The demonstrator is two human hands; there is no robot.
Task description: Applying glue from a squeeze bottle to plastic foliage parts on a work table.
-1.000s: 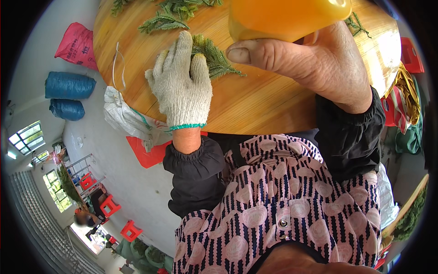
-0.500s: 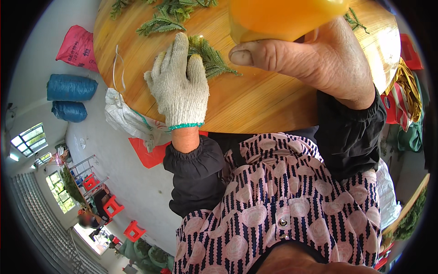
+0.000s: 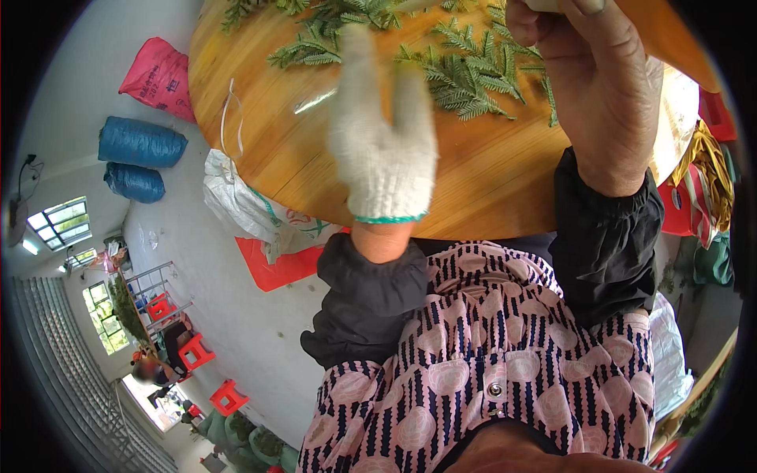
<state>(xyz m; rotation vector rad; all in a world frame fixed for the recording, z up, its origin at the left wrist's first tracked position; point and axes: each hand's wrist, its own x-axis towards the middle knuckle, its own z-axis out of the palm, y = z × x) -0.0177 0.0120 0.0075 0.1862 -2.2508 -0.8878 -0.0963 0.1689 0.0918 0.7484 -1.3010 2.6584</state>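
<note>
Gloved left hand (image 3: 384,154) fingers spread over green sprigs (image 3: 465,75), right hand (image 3: 611,94) gripping orange tool (image 3: 670,39)

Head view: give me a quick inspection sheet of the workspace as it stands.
Surface: round wooden table, glossy, mostly bare near its front edge.
Job's things: green fern-like sprigs scattered over the far part of the table.
Clutter: loose white string at the table's left edge.
Grippers: left hand in a white knit glove, fingers spread over the sprigs; right hand bare, raised, what it holds is cut off by the frame.
Cables: nothing seen.
Surroundings: pink sack, blue rolls, white bag, red stools on the floor.
</note>
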